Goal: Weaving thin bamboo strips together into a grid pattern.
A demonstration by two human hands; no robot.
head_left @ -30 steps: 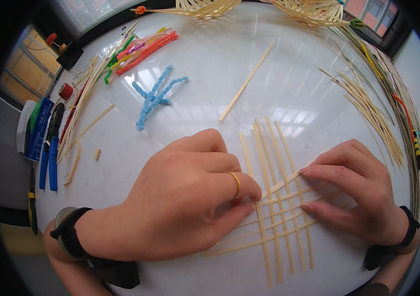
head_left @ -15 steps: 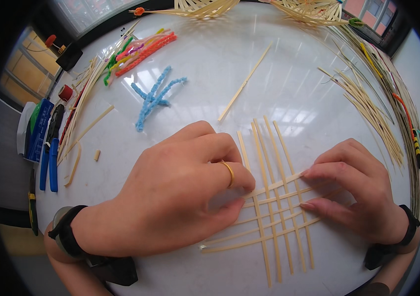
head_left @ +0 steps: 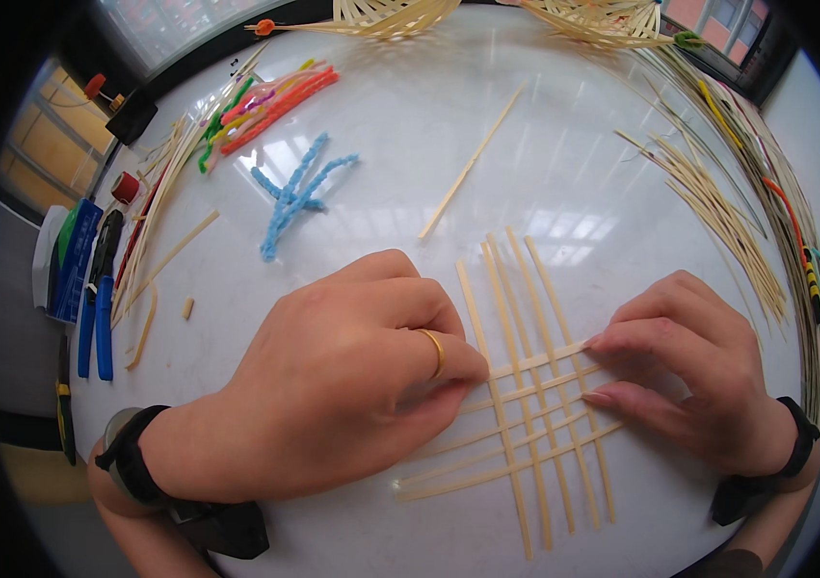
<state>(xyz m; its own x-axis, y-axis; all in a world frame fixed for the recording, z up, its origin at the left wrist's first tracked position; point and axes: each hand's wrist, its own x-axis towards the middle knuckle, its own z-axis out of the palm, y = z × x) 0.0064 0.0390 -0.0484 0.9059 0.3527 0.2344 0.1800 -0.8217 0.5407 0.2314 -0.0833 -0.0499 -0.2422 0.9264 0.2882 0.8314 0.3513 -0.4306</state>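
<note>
A loose open weave of thin, pale bamboo strips (head_left: pixel 542 408) lies on the white table, several lengthwise strips crossed by several sideways ones. At its left side, my left hand (head_left: pixel 352 376), with a ring on one finger, is closed with thumb and forefinger together on the left end of the topmost cross strip (head_left: pixel 537 360). The hand hides the left ends of some other strips. On the right, my right hand (head_left: pixel 694 361) keeps thumb and forefinger apart. Its forefinger tip touches the right end of that top strip, and its thumb tip rests lower on the weave.
Blue fuzzy stems (head_left: pixel 292 197) and a single bamboo strip (head_left: pixel 473 159) lie beyond the weave. Coloured fuzzy stems (head_left: pixel 275 108) are at back left, blue-handled pliers (head_left: pixel 96 323) at left. Bundled strips (head_left: pixel 718 222) lie at right; woven pieces (head_left: pixel 603 21) stand at the back.
My left thumb and forefinger have closed together, and that hand has shifted slightly left. My right hand stays almost in place on the weave.
</note>
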